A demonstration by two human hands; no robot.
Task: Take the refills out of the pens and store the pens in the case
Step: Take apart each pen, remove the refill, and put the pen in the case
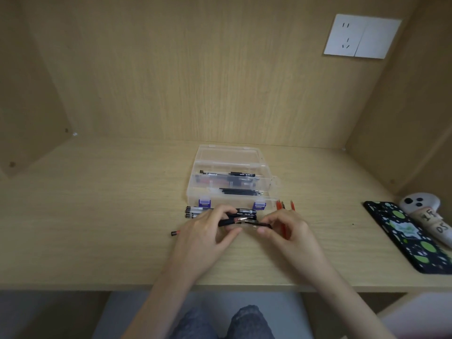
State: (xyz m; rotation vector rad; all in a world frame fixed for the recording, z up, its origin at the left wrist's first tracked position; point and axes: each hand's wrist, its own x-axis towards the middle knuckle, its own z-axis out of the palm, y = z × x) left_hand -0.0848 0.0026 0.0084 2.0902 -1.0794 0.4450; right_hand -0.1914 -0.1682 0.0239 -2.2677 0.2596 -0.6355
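Light wood desk in the usual nook, white socket plate up on the back wall, and we reckon we're about mid-job.

Our left hand pinches one half of a black plastic pen. Our right hand pinches the other black half, and the fingers of both are curled on it. The halves sit far enough apart that a reddish refill with a metal tip shows in the gap. So this one's open, but its refill isn't out yet.

Just behind the hands, a few more dark-capped pens lie on the desk in front of the case. We'd guess they're still waiting, though we can't tell if they're emptied. A thin red refill with a black end lies left of our left hand, and more thin red sticks lie by the right one, probably refills already pulled.

Further back, the clear plastic case with purple latches is open, lid flipped back. Its rear compartment holds a few stored pens and the front one a bundle of thin black refills.

Off right there's a phone in a black case with green blobs and a white controller.
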